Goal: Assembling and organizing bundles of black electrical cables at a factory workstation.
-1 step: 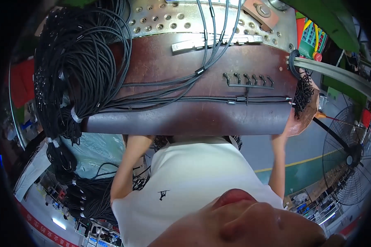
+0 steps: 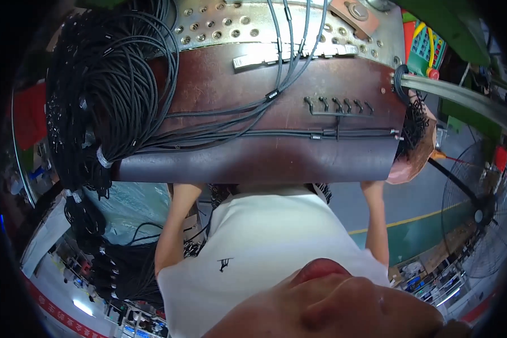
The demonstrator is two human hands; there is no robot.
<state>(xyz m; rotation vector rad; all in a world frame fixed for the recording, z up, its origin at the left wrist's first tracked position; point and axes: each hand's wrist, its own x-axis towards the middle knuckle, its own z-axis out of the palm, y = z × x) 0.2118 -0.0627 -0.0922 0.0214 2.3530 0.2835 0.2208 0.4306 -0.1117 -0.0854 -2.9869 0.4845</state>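
Note:
Both of my hands reach under the near edge of the dark brown work board (image 2: 253,169), and their fingers are hidden by it. At the left, my left hand (image 2: 186,190) shows only around the wrist. Below the board's right corner, my right hand (image 2: 372,186) shows likewise, close to an open cardboard box (image 2: 414,163). Several black cables (image 2: 236,135) lie across the board. Some pass by a small dark rack with upright pegs (image 2: 341,114), their ends near the right edge. What either hand touches cannot be seen.
A thick bundle of black cables (image 2: 121,84) hangs at the left. Behind the board is a perforated metal plate (image 2: 225,25) with a white-lit strip (image 2: 293,56). A metal rail (image 2: 462,93) runs off right, above a black floor fan (image 2: 479,214). Black pieces (image 2: 414,132) fill the box.
My right hand has shifted a little to the left beneath the board's edge. My left forearm has moved slightly, its hand further under the board.

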